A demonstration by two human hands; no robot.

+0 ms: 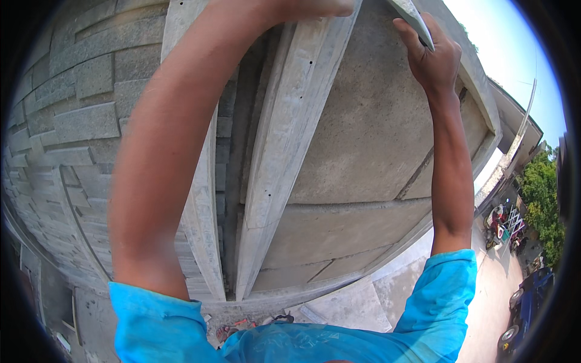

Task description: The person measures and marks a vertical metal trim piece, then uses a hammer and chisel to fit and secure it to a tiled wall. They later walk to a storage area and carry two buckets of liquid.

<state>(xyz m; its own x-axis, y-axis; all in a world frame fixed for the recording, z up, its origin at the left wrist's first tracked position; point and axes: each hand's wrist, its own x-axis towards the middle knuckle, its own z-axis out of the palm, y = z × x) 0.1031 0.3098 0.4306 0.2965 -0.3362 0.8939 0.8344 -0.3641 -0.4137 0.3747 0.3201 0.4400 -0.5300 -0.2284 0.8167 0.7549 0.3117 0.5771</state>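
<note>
At the top edge my left hand [327,7] is raised in front of a pale grey upright strip [287,115] with small dark holes. Its fingers look curled in, but the frame cuts off most of the hand, and whatever it holds is out of sight. My right hand [437,57], also raised, is closed around a flat grey blade-like tool [413,21] with a narrow lower tip. The tool's upper part runs out of the frame. Behind the right hand spreads a grey plastered wall [369,121] scored with grooves.
To the left rises a wall of raised grey stone blocks [85,124]. A second pale strip [203,236] runs beside a dark recess. Rubble [236,327] and a flat slab [345,305] lie below. Off to the right are a dark blue vehicle [526,311], motorbikes [505,224] and green trees [540,196].
</note>
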